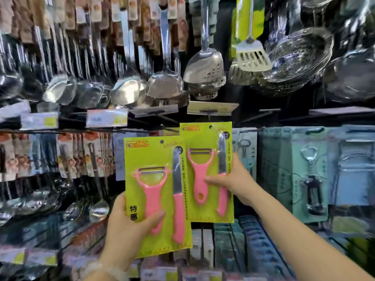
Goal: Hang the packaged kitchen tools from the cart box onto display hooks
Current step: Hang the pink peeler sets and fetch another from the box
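I hold two green cards, each packing a pink peeler and a pink-handled knife. My left hand (129, 224) grips the nearer card (156, 157) at its lower left, thumb across the peeler handle. My right hand (233, 179) pinches the farther card (205, 138) at its right side, thumb on the front, and holds it up just below a row of black display hooks (162, 118). The hang hole near the top of that card sits a little under the hooks. The cart box is out of view.
Steel ladles (125, 90), slotted spoons (205, 76), a spatula (251, 55) and strainers (300, 55) hang above. Price tags (106, 118) line the rail. Bottle-opener cards (308, 175) hang at the right, more carded tools at the left (67, 157), packed boxes below (203, 244).
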Tool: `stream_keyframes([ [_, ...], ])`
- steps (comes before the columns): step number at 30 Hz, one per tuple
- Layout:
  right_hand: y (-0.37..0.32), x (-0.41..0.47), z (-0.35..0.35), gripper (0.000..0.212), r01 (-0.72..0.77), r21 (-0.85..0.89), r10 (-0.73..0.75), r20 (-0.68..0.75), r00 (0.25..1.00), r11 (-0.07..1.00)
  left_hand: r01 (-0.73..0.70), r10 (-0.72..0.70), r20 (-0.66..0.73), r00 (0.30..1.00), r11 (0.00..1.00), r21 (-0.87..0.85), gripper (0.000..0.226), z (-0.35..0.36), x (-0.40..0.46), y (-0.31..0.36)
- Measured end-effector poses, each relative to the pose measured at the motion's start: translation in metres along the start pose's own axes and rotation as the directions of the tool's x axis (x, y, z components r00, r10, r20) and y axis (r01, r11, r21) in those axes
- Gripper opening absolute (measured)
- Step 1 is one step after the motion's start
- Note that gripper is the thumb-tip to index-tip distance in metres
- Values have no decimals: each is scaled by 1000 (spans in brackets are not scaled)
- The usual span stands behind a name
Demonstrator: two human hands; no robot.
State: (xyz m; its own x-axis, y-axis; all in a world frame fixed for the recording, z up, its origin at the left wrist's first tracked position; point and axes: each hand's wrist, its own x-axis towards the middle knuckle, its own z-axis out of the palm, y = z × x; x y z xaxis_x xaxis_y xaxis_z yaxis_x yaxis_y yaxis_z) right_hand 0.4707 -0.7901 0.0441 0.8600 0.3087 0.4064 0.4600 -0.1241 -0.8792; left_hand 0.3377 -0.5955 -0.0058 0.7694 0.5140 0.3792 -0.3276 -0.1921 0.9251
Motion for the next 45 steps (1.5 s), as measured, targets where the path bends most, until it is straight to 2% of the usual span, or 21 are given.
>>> stream_keyframes([
  [2, 3, 5, -1, 113, -9, -22, 8, -12, 1000, 1000, 3, -2, 46, 999, 1000, -20, 53, 2, 4, 4],
  [7, 11, 17, 1, 142, -77, -44, 76, -32, 997, 996, -25, 25, 116, 993, 1000, -3, 56, -1, 25, -15],
  [10, 10, 19, -1, 147, -122, -68, 118, -60, 991, 990, -44, 42, 130, 991, 999, 12, 70, 1, 34, -25],
  [13, -2, 15, 3, 122, -142, -170, 114, -162, 980, 975, -43, 42, 157, 987, 999, 8, 69, 6, 39, -26],
  [15, -4, 6, 5, 105, -78, -252, 10, -260, 965, 965, -51, 54, 171, 984, 998, -19, 63, 12, 42, -29],
  [16, -5, -3, 7, 95, -18, -262, -58, -278, 959, 965, -57, 62, 182, 981, 998, -32, 61, 16, 44, -31],
  [18, -10, -23, 16, 76, 72, -243, -124, -206, 971, 967, -62, 73, 214, 974, 996, -60, 61, 27, 45, -31],
  [20, -13, -41, 28, 82, 92, -286, -114, -63, 991, 954, -80, 98, 242, 965, 993, -81, 60, 40, 45, -32],
  [22, -10, -49, 34, 97, 130, -392, -150, -22, 988, 911, -108, 127, 273, 954, 990, -86, 58, 52, 46, -29],
  [25, -11, -47, 29, 95, 143, -410, -209, -120, 971, 901, -145, 174, 320, 931, 983, -112, 58, 67, 50, -19],
  [30, -17, -34, 12, 85, 108, -388, -203, -215, 955, 915, -194, 226, 333, 915, 973, -126, 57, 86, 53, -1],
  [39, -9, -23, 13, 85, 99, -393, -180, -175, 968, 914, -170, 201, 299, 933, 977, -126, 58, 87, 58, -12],
  [43, 0, -13, 13, 82, 47, -431, -148, -203, 968, 901, -169, 191, 326, 926, 981, -94, 55, 89, 65, -16],
  [45, 4, -6, 14, 82, 31, -449, -138, -208, 968, 893, -162, 168, 342, 924, 986, -47, 61, 92, 72, -19],
])
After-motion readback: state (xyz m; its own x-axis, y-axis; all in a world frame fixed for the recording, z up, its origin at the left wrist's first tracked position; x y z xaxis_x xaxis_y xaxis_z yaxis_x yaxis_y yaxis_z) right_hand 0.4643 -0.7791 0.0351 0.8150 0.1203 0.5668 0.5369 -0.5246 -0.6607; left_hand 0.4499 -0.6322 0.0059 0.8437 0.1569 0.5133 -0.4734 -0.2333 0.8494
